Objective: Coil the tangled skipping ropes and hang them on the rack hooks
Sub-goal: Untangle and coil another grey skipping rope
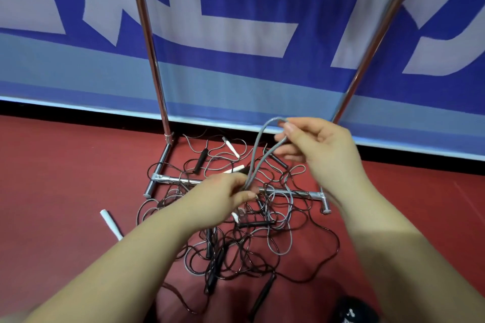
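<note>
Two hands stretch a thin grey rope loop (pixel 258 149): left hand (pixel 223 199) pinches its bottom, right hand (pixel 319 148) its top, above tangled cords (pixel 241 233) on smooth red floor (pixel 65 178), chrome rack (pixel 157 86) behind.

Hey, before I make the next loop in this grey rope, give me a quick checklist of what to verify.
1. Right hand pinches the top of the grey rope loop: ok.
2. Left hand grips the loop's lower end: ok.
3. Grey rope free of the tangled pile: cannot tell.
4. Its handles located: cannot tell.
5. Rack hooks in view: not ok, only the rack posts and base show.
6. Ropes off the rack base: not ok, several lie across it.
</note>
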Available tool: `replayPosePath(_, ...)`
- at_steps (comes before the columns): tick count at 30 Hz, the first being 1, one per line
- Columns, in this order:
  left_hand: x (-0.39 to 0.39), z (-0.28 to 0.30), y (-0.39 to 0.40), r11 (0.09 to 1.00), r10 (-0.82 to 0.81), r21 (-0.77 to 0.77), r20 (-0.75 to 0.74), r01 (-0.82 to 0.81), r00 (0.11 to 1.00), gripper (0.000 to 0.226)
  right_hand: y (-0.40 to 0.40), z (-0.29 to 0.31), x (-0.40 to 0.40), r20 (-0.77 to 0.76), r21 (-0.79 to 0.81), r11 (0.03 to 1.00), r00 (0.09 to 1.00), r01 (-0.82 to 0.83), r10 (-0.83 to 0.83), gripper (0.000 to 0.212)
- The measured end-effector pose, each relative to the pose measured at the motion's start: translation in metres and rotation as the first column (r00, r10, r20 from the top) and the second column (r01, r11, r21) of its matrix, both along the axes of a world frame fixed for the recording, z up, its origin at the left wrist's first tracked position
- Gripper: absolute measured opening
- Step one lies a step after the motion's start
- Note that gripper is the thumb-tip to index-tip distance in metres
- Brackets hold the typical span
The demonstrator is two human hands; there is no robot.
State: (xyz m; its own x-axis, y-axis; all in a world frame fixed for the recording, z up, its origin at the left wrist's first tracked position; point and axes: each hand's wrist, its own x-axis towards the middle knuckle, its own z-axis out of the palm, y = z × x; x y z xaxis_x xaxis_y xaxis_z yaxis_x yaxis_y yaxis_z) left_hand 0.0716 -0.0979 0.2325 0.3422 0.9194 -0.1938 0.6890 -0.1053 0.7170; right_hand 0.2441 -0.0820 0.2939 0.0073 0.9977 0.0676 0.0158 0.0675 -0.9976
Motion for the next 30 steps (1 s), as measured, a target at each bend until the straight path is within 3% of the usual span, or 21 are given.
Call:
replayPosePath(2, 0.000, 0.001, 0.001, 0.999, 0.048, 0.018, 0.007, -0.048, 0.999, 0.014, 0.005, 0.003, 0.006, -0.089, -0.030, 0.997, 0.993, 0.069, -0.071, 0.010)
replayPosePath(4, 0.001, 0.005, 0.003, 0.989, 0.144, -0.067, 0.209, -0.132, 0.967, 0.016, 0.009, 0.003, 0.010, -0.175, -0.107, 0.990, 0.978, 0.094, -0.112, 0.010)
replayPosePath(6, 0.004, 0.008, 0.005, 0.961, 0.252, -0.212, 0.409, -0.177, 0.877, 0.018, 0.013, -0.001, 0.012, -0.199, -0.181, 0.982, 0.977, 0.045, -0.082, 0.015)
replayPosePath(8, 0.007, 0.013, 0.006, 0.924, 0.354, -0.321, 0.521, -0.207, 0.777, 0.020, 0.014, -0.009, 0.010, -0.075, -0.251, 0.967, 0.997, -0.029, 0.010, 0.021)
replayPosePath(10, 0.008, 0.019, 0.007, 0.890, 0.440, -0.385, 0.588, -0.243, 0.679, 0.021, 0.012, -0.016, 0.006, 0.188, -0.285, 0.951, 0.965, -0.122, 0.180, 0.023)
replayPosePath(13, 0.004, 0.028, 0.010, 0.855, 0.516, -0.437, 0.652, -0.281, 0.556, 0.023, 0.003, -0.025, -0.001, 0.502, -0.277, 0.910, 0.761, -0.309, 0.411, 0.016)
replayPosePath(16, 0.000, 0.035, 0.013, 0.838, 0.545, -0.471, 0.706, -0.275, 0.453, 0.024, -0.005, -0.038, -0.009, 0.675, -0.288, 0.869, 0.558, -0.403, 0.482, 0.022)
replayPosePath(17, -0.002, 0.036, 0.014, 0.835, 0.551, -0.481, 0.719, -0.268, 0.425, 0.023, -0.008, -0.041, -0.012, 0.682, -0.281, 0.862, 0.543, -0.423, 0.489, 0.019)
replayPosePath(19, -0.003, 0.039, 0.014, 0.829, 0.559, -0.490, 0.731, -0.269, 0.392, 0.023, -0.012, -0.043, -0.016, 0.621, -0.263, 0.854, 0.598, -0.449, 0.506, 0.006)
replayPosePath(27, -0.014, 0.041, 0.022, 0.780, 0.603, -0.478, 0.748, -0.404, 0.277, 0.021, -0.005, -0.040, -0.015, 0.663, -0.178, 0.915, 0.643, -0.362, 0.383, 0.009)
replayPosePath(30, -0.013, 0.038, 0.024, 0.774, 0.601, -0.469, 0.757, -0.425, 0.258, 0.022, -0.003, -0.035, -0.014, 0.553, -0.176, 0.915, 0.733, -0.363, 0.397, 0.011)
